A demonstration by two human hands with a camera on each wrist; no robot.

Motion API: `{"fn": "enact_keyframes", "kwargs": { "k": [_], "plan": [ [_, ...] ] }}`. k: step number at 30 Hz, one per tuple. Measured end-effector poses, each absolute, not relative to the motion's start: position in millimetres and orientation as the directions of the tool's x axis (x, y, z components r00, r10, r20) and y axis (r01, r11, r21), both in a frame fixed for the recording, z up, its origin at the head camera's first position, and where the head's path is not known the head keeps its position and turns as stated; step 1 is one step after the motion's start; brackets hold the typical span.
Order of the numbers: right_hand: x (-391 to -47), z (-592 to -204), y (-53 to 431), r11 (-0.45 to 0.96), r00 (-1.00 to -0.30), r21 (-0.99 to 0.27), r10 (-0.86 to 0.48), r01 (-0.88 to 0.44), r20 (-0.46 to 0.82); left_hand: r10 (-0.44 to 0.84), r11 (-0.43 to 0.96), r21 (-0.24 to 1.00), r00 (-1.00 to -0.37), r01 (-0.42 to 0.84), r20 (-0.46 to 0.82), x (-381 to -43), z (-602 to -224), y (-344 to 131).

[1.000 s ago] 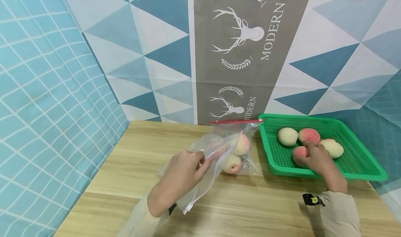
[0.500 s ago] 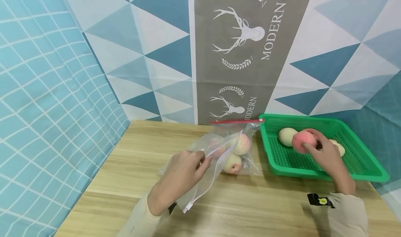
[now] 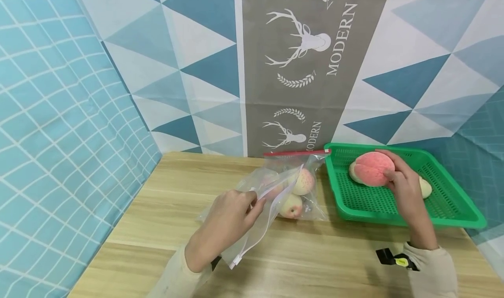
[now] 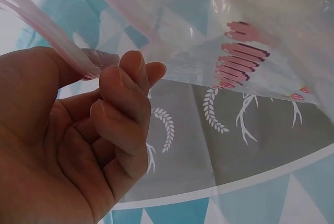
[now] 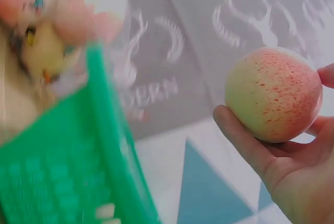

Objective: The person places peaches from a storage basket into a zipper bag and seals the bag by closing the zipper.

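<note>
My left hand (image 3: 228, 221) pinches the edge of a clear zip bag (image 3: 253, 236), whose white slider (image 3: 236, 261) hangs at the near end. In the left wrist view, thumb and fingers grip the bag's pinkish zip strip (image 4: 68, 51). Inside the bag, several peaches show, among them a pale peach (image 3: 291, 207) and a speckled peach (image 3: 304, 182). My right hand (image 3: 407, 191) holds a pink peach (image 3: 374, 169) above the green basket (image 3: 378, 218). The right wrist view shows this held peach (image 5: 276, 96) between thumb and fingers, with its yellowish side visible.
Beneath the raised peach, a pale peach (image 3: 352, 173) lies partly hidden in the basket; another peach (image 3: 425, 188) is partly behind the right hand. A red zip strip (image 3: 291, 153) lies at the table's back, close to the basket's left corner. A patterned cloth (image 3: 208, 70) hangs behind the wooden table (image 3: 165, 201).
My right hand has taken a pink peach from the basket, lifting it and shifting it slightly left. The left hand and the bag stay where they were.
</note>
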State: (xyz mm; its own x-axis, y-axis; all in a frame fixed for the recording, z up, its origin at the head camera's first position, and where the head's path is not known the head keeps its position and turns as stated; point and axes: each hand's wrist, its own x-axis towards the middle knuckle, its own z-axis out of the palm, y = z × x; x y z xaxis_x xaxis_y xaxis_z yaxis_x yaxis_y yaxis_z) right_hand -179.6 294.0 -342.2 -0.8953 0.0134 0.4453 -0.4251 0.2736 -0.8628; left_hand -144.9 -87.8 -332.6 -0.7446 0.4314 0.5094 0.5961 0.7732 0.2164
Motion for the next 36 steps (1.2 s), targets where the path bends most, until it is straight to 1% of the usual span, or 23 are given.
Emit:
{"fn": "enact_keyframes", "kwargs": {
  "k": [2,5,8,9,12,15,19,22,25,30,32,34,36],
  "plan": [
    [-174,-334,281,0.259,-0.88,-0.85,0.003,-0.458,0.475,0.433,0.781,0.212,-0.753,0.588,0.495,-145,-332,-88],
    [-165,-327,261,0.283,-0.846,-0.807,-0.033,-0.519,0.533,0.437,0.782,0.218,-0.762,0.585,0.478,-145,-332,-87],
    [-158,-322,240,0.306,-0.812,-0.761,-0.08,-0.572,0.579,0.443,0.773,0.214,-0.75,0.597,0.492,-144,-332,-86],
    [-155,-322,233,0.304,-0.803,-0.751,-0.098,-0.587,0.588,0.444,0.769,0.214,-0.745,0.602,0.498,-144,-333,-85],
    [-147,-321,213,0.277,-0.805,-0.757,-0.145,-0.592,0.576,0.453,0.757,0.22,-0.737,0.615,0.503,-143,-334,-83],
    [-141,-321,196,0.197,-0.808,-0.784,-0.19,-0.588,0.558,0.464,0.749,0.234,-0.742,0.621,0.484,-141,-336,-80],
    [-135,-322,179,0.047,-0.774,-0.791,-0.251,-0.61,0.581,0.472,0.75,0.233,-0.747,0.62,0.467,-140,-336,-76],
    [-131,-324,169,-0.038,-0.753,-0.795,-0.297,-0.605,0.588,0.476,0.748,0.226,-0.742,0.624,0.473,-139,-337,-75],
    [-127,-326,158,-0.078,-0.738,-0.801,-0.344,-0.594,0.581,0.48,0.741,0.227,-0.734,0.633,0.481,-138,-337,-75],
    [-121,-332,138,-0.119,-0.72,-0.835,-0.449,-0.538,0.529,0.463,0.74,0.273,-0.76,0.615,0.457,-137,-333,-80],
    [-119,-333,131,-0.106,-0.716,-0.841,-0.476,-0.53,0.511,0.459,0.74,0.295,-0.775,0.604,0.435,-137,-331,-82],
    [-117,-334,126,-0.02,-0.712,-0.815,-0.476,-0.579,0.517,0.457,0.735,0.326,-0.79,0.595,0.409,-137,-327,-85],
    [-116,-335,122,0.09,-0.705,-0.762,-0.46,-0.642,0.54,0.458,0.725,0.359,-0.802,0.587,0.384,-136,-324,-87]
  ]
}}
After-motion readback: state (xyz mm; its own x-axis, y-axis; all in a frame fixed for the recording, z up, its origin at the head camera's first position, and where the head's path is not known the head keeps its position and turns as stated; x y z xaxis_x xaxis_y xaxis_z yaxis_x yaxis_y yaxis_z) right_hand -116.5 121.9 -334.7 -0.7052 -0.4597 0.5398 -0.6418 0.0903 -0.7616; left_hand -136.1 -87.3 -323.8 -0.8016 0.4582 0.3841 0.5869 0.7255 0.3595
